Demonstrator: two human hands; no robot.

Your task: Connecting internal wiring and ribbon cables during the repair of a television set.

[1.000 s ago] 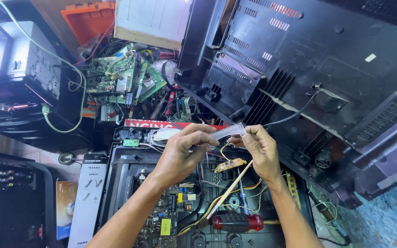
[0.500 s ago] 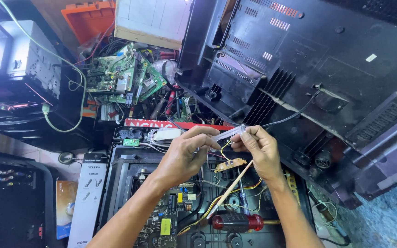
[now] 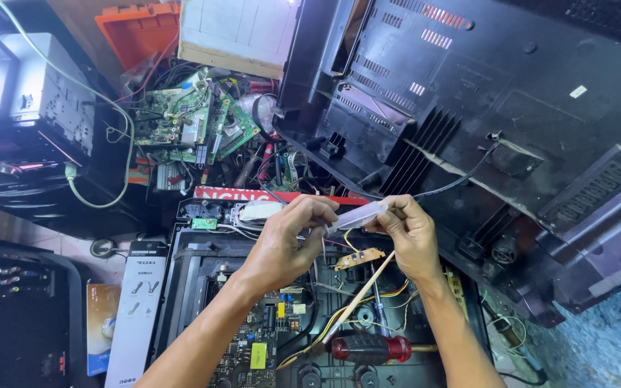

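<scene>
Pinching one end of a pale flat strip (image 3: 357, 215), left hand (image 3: 285, 241) hides its fingertips; right hand (image 3: 411, 237) clamps the other end above the open chassis (image 3: 195, 287); thin stick (image 3: 357, 302) runs under right palm, upper end hidden; red-handled screwdriver (image 3: 371, 348) below.

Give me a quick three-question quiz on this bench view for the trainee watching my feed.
1. True or false: both hands grip the pale flat strip.
2. Which lies nearest the bottom edge of the view? A) green circuit boards B) red-handled screwdriver C) orange plastic tray
3. What large dark item fills the upper right?

Key
1. True: the left hand and the right hand each pinch an end of it.
2. B.
3. A black plastic back cover with vent slots.
</scene>
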